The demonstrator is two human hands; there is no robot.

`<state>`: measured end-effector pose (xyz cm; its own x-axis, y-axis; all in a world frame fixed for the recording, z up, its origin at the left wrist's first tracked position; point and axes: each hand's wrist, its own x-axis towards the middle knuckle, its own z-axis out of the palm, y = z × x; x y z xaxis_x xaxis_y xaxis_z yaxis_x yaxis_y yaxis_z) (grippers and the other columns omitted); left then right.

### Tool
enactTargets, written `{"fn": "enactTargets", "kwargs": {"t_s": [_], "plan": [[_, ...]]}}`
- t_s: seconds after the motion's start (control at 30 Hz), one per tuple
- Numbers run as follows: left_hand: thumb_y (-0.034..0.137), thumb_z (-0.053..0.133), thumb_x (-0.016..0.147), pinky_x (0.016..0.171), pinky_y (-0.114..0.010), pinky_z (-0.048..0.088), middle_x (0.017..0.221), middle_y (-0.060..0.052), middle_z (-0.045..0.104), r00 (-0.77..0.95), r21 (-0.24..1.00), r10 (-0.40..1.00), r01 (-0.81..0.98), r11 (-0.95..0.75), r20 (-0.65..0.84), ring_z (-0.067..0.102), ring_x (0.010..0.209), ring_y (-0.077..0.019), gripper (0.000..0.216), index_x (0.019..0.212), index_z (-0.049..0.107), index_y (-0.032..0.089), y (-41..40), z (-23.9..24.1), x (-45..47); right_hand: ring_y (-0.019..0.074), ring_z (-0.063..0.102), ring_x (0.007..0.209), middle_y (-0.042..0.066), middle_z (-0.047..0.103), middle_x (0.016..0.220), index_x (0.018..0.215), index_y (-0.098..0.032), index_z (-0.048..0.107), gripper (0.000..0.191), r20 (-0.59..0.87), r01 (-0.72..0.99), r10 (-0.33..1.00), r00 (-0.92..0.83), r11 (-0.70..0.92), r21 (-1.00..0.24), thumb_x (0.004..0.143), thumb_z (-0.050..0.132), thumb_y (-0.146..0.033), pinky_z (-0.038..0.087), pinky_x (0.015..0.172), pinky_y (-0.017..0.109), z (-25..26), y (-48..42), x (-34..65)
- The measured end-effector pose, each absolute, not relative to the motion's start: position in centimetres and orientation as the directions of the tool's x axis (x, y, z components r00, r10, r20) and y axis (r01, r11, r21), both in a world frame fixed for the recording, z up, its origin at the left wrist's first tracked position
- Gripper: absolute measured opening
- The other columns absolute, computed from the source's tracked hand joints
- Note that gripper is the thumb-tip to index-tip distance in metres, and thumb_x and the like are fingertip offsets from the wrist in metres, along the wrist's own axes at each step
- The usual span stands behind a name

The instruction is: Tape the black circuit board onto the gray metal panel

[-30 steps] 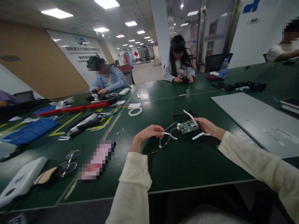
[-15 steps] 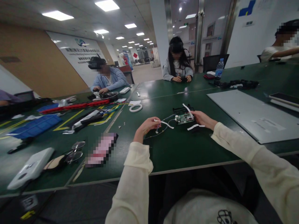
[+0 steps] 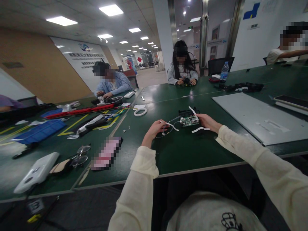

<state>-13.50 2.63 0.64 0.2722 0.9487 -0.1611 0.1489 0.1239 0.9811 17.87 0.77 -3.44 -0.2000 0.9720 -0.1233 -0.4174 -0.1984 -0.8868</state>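
A green circuit board (image 3: 190, 121) in a black frame (image 3: 184, 113) is over the table, with my right hand (image 3: 209, 122) closed on its right side. White strips stick out by that hand: an upper strip (image 3: 192, 111) crosses the board's corner, and a lower strip (image 3: 199, 129) juts out to the left below it. My left hand (image 3: 157, 129) is pinched on a narrow white strip (image 3: 173, 127), whose free end curves toward the board. Thin wires (image 3: 172, 129) run from the board's left side to below my left fingers. The right fingertips are partly hidden behind the board.
A roll of white tape (image 3: 140, 112) lies beyond my left hand. Left of me are a phone (image 3: 107, 153), eyeglasses (image 3: 80, 160), a white device (image 3: 37, 173) and a blue tray (image 3: 39, 131). A large grey panel (image 3: 255, 118) lies to the right. Co-workers sit around the table.
My left hand has shifted slightly right, toward the board, and its strip now bends in more of a curve. The right hand keeps its grip. The view has turned slightly.
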Motion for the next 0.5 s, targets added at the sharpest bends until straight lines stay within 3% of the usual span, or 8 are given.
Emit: {"fn": "enactTargets", "kwargs": {"t_s": [0.17,0.33,0.5], "plan": [[0.024,0.063,0.087,0.078,-0.025,0.054,0.095,-0.01,0.072,0.311,0.989,0.939,0.059,0.133,-0.145,0.069,0.087,-0.0141,0.013,0.085,0.055,0.014,2.4,0.7,-12.5,0.0199,0.069,0.086,0.007,0.073,0.09,0.104,-0.015,0.064,0.02,-0.152,-0.455,0.968,-0.199,-0.228,-0.861,0.09,0.056,-0.025,0.055,0.078,0.033,-2.9,0.1,17.8],[0.034,0.062,0.089,0.068,-0.028,0.055,0.1,-0.016,0.072,0.429,0.972,0.875,0.032,0.232,-0.223,0.072,0.085,-0.0204,0.023,0.093,0.053,0.013,1.2,1.5,-11.9,0.0198,0.069,0.087,0.008,0.073,0.092,0.103,-0.014,0.064,0.02,-0.152,-0.48,0.97,-0.188,-0.226,-0.848,0.091,0.053,-0.025,0.055,0.081,0.034,-2.4,-0.3,17.7],[0.034,0.065,0.088,0.061,-0.025,0.054,0.092,-0.015,0.073,0.379,0.969,0.893,0.064,0.238,-0.244,0.072,0.077,-0.0194,0.026,0.093,0.053,0.012,1.0,1.5,-11.4,0.0196,0.069,0.088,0.008,0.073,0.091,0.104,-0.014,0.064,0.02,-0.154,-0.479,0.971,-0.184,-0.226,-0.849,0.091,0.052,-0.024,0.054,0.083,0.034,-2.2,-0.5,17.5]]}}
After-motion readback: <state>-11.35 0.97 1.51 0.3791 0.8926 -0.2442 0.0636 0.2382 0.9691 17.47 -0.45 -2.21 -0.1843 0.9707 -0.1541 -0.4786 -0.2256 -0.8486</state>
